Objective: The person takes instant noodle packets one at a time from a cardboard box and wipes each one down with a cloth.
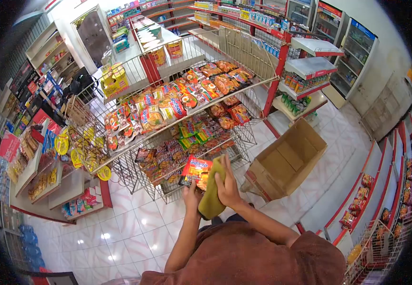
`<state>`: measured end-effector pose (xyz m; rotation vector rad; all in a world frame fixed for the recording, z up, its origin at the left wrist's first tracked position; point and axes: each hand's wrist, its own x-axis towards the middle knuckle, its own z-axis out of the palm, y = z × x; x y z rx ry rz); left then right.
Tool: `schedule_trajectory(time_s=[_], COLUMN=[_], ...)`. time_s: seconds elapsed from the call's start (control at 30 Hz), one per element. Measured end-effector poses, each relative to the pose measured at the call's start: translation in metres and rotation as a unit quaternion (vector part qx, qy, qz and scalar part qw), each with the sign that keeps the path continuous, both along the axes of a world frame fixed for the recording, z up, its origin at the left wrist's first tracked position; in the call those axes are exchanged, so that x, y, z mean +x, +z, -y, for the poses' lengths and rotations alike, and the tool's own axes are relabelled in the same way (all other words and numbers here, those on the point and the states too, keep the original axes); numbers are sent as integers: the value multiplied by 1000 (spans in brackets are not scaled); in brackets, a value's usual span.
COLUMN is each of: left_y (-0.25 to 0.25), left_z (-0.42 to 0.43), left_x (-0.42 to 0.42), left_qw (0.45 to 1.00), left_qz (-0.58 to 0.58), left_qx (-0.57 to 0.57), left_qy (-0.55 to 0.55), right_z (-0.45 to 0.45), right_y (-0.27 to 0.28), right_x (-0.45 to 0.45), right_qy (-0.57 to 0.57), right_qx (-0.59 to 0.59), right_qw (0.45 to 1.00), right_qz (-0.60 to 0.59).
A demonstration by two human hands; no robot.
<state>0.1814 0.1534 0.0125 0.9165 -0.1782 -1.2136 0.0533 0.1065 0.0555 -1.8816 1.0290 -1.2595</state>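
Observation:
My left hand (192,194) grips the lower edge of a red and orange noodle packet (198,169), with the thumb on its front. A dark packet edge shows beside that packet near my fingers. In my right hand (227,188) is a folded olive-green cloth (209,203), held upright against the packet's right side. Both hands are in front of a wire rack (164,138). Its top tier bears rows of noodle packets (170,105), and more packets (191,134) lie in the tier below.
An open cardboard box (286,159) stands on the tiled floor at my right. Red-edged shelves (358,190) with a few packs line the right side. Left of the rack is a snack stand (56,180). Drink fridges (355,52) stand at the back right.

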Motion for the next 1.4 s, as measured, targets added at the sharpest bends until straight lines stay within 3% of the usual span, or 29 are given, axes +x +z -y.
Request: schedule_trajectory(time_s=[0.03, 0.07, 0.17, 0.33, 0.43, 0.5, 0.53, 0.57, 0.6, 0.63, 0.67, 0.77, 0.83, 0.93, 0.97, 1.03, 1.17, 1.23, 1.33, 1.4], left_y=[3, 5, 18, 49, 49, 55, 55, 53, 51, 49, 47, 42, 38, 35, 33, 34, 33, 31, 27, 26], left_z=[3, 10, 24, 15, 4, -2, -5, -6, -5, -5, -5, -13, -13, -12, -11, -8, 0, 6, 13, 16], left_x=[-1, -1, -1, 4, 5, 1, 0, -2, -4, -5, -6, -8, -5, 8, 8, 7, 4, 2, 2, 2], left_qw=[1000, 1000, 999, 995, 992, 988, 985, 985, 967, 938, 896, 927, 937, 894, 893, 931, 966, 972, 997, 997], left_qz=[-1, 6, 13, 67, 48, 86, 105, 103, 211, 316, 418, 326, 280, 337, 337, 278, 194, 167, 36, 28], left_qx=[4, -12, -31, -67, -59, -45, -37, -33, -26, -19, -14, -34, -48, 23, 23, 2, -38, -55, -41, -35], left_qy=[1, 10, 34, -29, -97, -121, -133, -133, -139, -144, -147, -183, -201, -295, -297, -236, -169, -154, -58, -70], right_z=[-1, -3, -13, 16, 22, 15, 12, 8, 3, 0, -2, -4, 11, 28, 30, 32, 22, 22, 19, 12], right_y=[-1, -2, 8, -16, 30, 58, 62, 58, 53, 50, 51, 61, 55, 45, 42, 39, 39, 38, 33, 25], right_x=[4, 2, -10, -41, -60, -67, -69, -64, -53, -44, -40, -31, -31, -34, -35, -39, -42, -50, -62, -68], right_qy=[-62, -61, 16, -25, -44, -56, -56, -56, 29, 112, 113, 260, 222, 148, 133, 97, 75, 89, 119, 138], right_qx=[27, 31, 375, 424, 423, 357, 309, 314, 89, -142, -140, -168, -160, -142, -33, 184, 213, 253, 331, 367], right_qw=[995, 995, 904, 854, 821, 930, 944, 942, 985, 967, 967, 911, 926, 950, 971, 972, 974, 962, 933, 919], right_qz=[72, 70, 205, 301, 381, 61, -104, -106, -147, -179, -179, -271, -260, -237, -196, -106, -27, -43, -74, -46])
